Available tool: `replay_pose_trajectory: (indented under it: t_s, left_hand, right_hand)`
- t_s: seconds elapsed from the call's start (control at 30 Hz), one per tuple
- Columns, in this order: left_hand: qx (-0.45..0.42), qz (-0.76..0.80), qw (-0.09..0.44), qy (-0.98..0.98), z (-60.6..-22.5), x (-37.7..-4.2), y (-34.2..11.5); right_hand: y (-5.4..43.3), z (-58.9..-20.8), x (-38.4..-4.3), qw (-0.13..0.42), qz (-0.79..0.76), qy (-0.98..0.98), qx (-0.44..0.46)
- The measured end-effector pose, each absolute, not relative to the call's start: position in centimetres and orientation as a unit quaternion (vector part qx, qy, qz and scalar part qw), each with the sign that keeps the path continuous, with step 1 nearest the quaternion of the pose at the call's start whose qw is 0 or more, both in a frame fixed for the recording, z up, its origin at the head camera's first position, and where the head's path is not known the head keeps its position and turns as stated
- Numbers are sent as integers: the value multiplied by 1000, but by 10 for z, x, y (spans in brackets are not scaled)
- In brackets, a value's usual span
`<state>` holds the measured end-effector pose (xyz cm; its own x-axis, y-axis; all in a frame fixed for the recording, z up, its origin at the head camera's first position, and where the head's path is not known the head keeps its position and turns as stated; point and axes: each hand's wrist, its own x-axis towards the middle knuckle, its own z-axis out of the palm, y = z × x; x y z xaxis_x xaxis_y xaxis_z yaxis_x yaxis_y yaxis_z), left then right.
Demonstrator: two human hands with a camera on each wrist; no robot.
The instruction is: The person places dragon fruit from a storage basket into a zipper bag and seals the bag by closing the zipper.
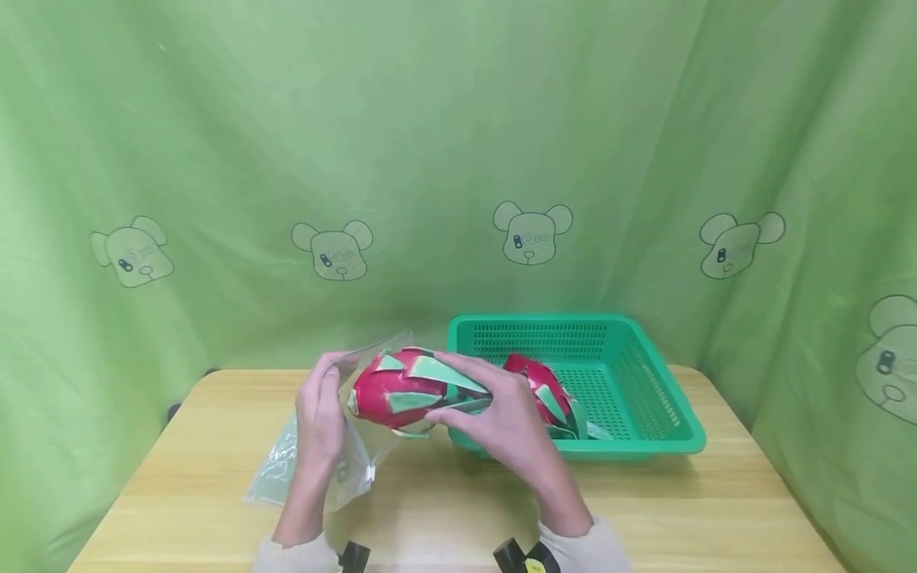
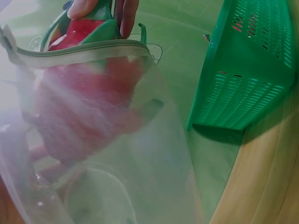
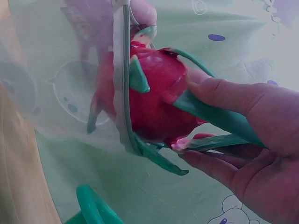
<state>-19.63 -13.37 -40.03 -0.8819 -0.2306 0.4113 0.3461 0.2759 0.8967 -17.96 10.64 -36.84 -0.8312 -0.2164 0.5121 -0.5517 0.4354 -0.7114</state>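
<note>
A red dragon fruit with green scales is gripped at its leafy end by my right hand, thumb on one side and fingers on the other. Its opposite end is inside the mouth of a clear zip bag; the zip strip crosses over the fruit. My left hand holds the bag at its mouth, and part of that hand shows blurred through the plastic in the left wrist view. A white slider hangs at the bag's edge.
Right of the hands stands a green perforated basket on the wooden table. Another dragon fruit lies in the basket's left part, partly behind my right hand. Behind the table hangs a green curtain with bear-head drawings.
</note>
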Motion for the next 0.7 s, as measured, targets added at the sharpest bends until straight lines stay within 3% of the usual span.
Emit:
replay_pose_trajectory:
  t_s: [0.43, 0.7]
  left_hand:
    - [-38, -593, 214, -776, -401, -197, -135]
    - [-35, -586, 216, -781, -400, -197, -137]
  right_hand:
    - [96, -379, -183, 198, 474, -825, 233]
    - [87, -383, -181, 184, 475, -830, 227]
